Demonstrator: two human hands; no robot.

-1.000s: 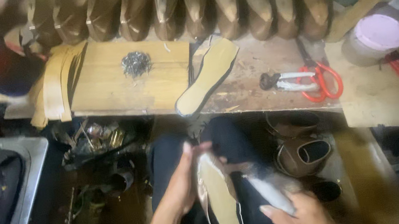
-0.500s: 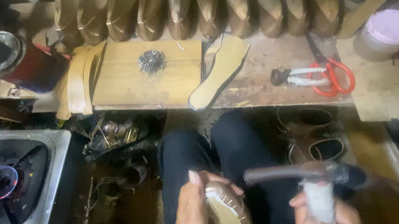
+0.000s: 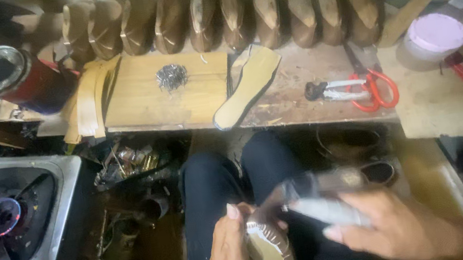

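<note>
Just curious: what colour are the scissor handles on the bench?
Red, on the scissors, clearest in the head view.

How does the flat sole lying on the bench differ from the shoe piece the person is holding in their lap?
The flat sole lies loose on the workbench, untouched; the shoe piece is gripped by the left hand. The flat sole is plain tan with a dark edge; the shoe piece has shiny material wrapped over its rim. Both have a long foot-like outline.
</note>
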